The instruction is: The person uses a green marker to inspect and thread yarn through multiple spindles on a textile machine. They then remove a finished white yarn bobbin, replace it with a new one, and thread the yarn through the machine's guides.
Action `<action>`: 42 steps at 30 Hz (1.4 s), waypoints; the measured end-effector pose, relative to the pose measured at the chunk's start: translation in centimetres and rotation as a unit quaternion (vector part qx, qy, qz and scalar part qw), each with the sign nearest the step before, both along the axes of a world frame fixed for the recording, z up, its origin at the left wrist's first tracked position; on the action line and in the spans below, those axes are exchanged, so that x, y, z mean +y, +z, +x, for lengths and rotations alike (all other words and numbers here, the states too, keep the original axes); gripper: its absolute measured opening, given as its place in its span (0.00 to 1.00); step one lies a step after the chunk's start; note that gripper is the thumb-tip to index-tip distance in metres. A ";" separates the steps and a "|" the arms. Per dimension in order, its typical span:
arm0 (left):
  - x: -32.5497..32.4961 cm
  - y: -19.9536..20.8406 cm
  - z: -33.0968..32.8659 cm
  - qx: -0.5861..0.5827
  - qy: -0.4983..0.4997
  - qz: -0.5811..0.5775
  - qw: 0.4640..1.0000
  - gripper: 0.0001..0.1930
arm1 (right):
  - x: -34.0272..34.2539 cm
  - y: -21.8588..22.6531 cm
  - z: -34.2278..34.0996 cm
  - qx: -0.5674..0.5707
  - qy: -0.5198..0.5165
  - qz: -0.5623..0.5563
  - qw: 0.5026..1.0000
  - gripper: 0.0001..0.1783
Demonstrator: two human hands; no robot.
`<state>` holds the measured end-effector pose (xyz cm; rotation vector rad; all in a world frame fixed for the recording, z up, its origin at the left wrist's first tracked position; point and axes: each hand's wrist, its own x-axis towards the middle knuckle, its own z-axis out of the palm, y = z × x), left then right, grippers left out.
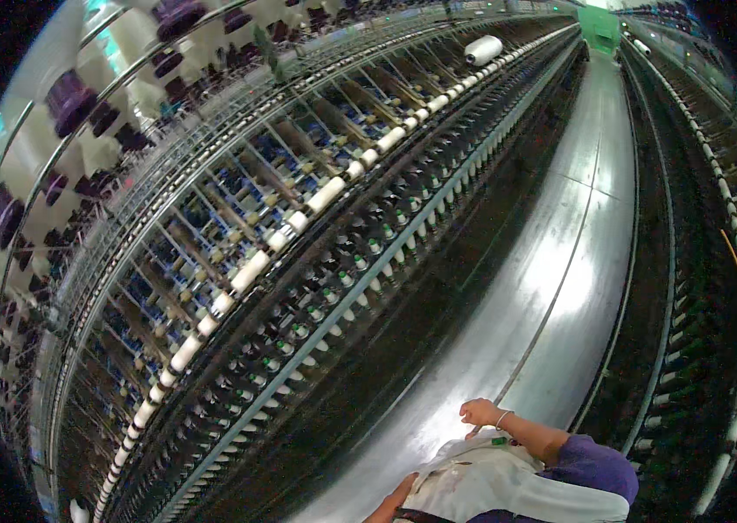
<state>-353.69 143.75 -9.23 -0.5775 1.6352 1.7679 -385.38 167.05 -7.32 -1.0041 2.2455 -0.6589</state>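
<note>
My right hand (479, 413) is in front of my body, above the shiny grey floor, with its fingers curled in. Whatever it may hold is too small to make out. A thin pale band circles that wrist, and a purple sleeve covers the upper arm. Of my left arm only a bit of bare forearm (396, 499) shows at the lower edge; the left hand lies outside the picture. A white apron (482, 484) with a small green item on it hangs in front of me. Neither hand touches the machines.
A long spinning frame (334, 327) runs along the left, with white rollers (255, 272) and rows of bobbins. A white yarn package (484, 50) lies on top. Another frame (726, 200) lines the right side. Between them the aisle floor (560, 253) leads to a green structure (598, 30).
</note>
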 end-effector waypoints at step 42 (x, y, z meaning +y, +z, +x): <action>9.5 13.8 -36.8 -0.055 -0.282 0.018 0.958 0.21 | 17.1 -5.0 -11.1 -0.235 -0.173 -0.174 0.941 0.11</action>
